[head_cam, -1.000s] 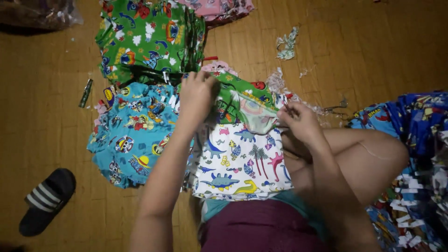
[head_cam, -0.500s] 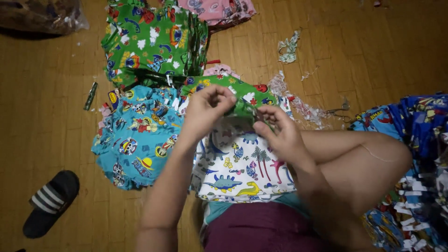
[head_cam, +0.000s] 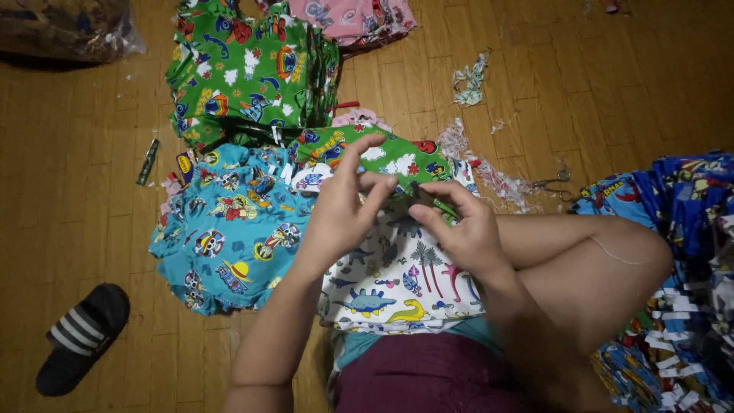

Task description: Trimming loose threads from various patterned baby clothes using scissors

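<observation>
Seated on a wooden floor [head_cam: 92, 191], a person pinches a thin green strip [head_cam: 442, 205] in the right hand [head_cam: 459, 229] above a white dinosaur-print cloth [head_cam: 397, 283]; the left hand [head_cam: 344, 206] hovers with loose, empty fingers. Left of that cloth sits a blue cartoon-print stack [head_cam: 229, 229], right of it a dark blue heap [head_cam: 673, 252], seemingly unfinished.

Wooden floor [head_cam: 92, 229], printed garment piles [head_cam: 245, 76], black slipper [head_cam: 80, 336], scissors [head_cam: 552, 183], fabric scraps [head_cam: 468, 80]

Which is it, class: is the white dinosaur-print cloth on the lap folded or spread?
Spread: the white dinosaur-print cloth lies flat across the lap, print showing.
</observation>
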